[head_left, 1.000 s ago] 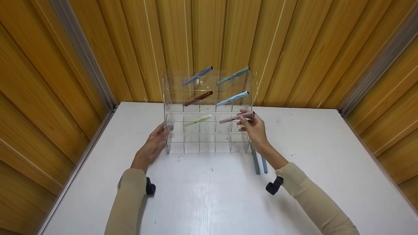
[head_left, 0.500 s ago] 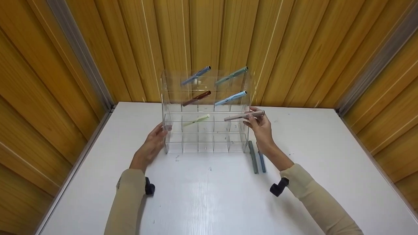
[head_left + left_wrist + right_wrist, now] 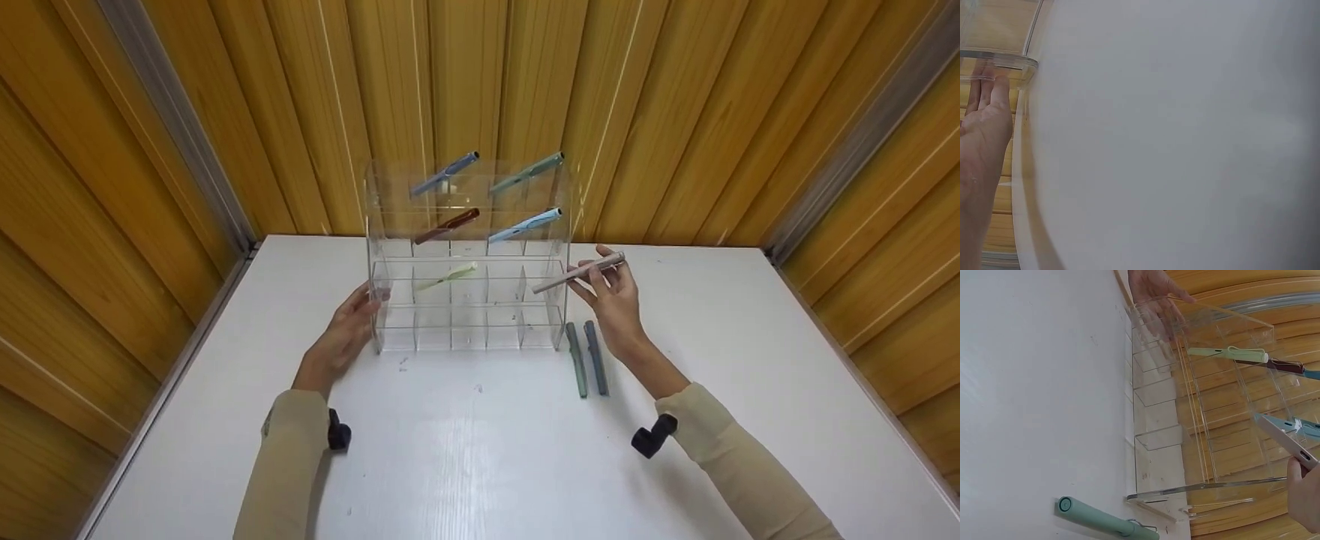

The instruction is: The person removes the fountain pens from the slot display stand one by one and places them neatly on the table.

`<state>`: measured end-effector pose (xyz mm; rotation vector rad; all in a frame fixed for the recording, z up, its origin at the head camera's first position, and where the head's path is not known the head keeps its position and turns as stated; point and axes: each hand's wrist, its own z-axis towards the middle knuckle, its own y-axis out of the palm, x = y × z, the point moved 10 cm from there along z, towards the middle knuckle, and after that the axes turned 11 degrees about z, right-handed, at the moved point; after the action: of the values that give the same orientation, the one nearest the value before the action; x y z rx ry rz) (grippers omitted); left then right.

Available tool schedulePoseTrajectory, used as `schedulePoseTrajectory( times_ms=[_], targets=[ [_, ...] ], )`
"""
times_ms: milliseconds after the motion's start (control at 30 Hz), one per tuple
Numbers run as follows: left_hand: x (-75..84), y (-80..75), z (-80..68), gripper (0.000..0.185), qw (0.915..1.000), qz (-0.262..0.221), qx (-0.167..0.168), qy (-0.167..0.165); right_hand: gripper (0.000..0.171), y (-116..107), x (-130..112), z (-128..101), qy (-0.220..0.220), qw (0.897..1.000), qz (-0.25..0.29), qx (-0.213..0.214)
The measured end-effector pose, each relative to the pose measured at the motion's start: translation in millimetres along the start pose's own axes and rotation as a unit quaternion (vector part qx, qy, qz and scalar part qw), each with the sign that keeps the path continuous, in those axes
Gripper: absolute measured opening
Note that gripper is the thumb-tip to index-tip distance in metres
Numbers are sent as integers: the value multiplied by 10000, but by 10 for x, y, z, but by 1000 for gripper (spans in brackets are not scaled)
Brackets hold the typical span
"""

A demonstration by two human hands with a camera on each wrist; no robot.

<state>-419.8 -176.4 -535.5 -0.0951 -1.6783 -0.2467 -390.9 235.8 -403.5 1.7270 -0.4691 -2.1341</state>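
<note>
**Pinkish-grey pen just outside the acrylic rack**

So here's what we've got. Our right hand is pinching a pinkish-grey pen between thumb and fingertips, up in the air at the right end of the clear acrylic pen rack. The pen is tilted, cap end higher and out to the right, with the lower tip pointing at the rack's right-hand column around the third row down. From the head view we can't tell if the tip is inside a slot or just at its mouth.

Our left hand sits flat against the rack's left side wall, fingers fairly straight, steadying it rather than wrapping around anything. The left wrist view shows the fingers pressed up against the clear edge.

In the rack: a blue pen and a grey-green pen on the top row, a dark red pen and a light blue pen below, and a pale green pen on the third row, all slanted the same way.

On the white table, just right of the rack's front corner, a green pen and a dark blue pen lie side by side.
</note>
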Motion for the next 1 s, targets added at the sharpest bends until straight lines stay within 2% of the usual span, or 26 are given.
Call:
schedulePoseTrajectory(
  times_ms=[467, 700, 1000],
  targets=[
    [11, 4, -2, 69, 10000, -63, 6, 10, 50, -314, -31, -38, 278, 9979, -531, 234],
    [38, -11, -22, 69, 9999, 115, -47, 90, 56, -485, -35, -28, 637, 9932, -907, 367],
    [35, 4, -22, 68, 9999, 86, -41, 88, 55, -660, -71, -42, 721, 9885, -1278, 370]
  ],
)
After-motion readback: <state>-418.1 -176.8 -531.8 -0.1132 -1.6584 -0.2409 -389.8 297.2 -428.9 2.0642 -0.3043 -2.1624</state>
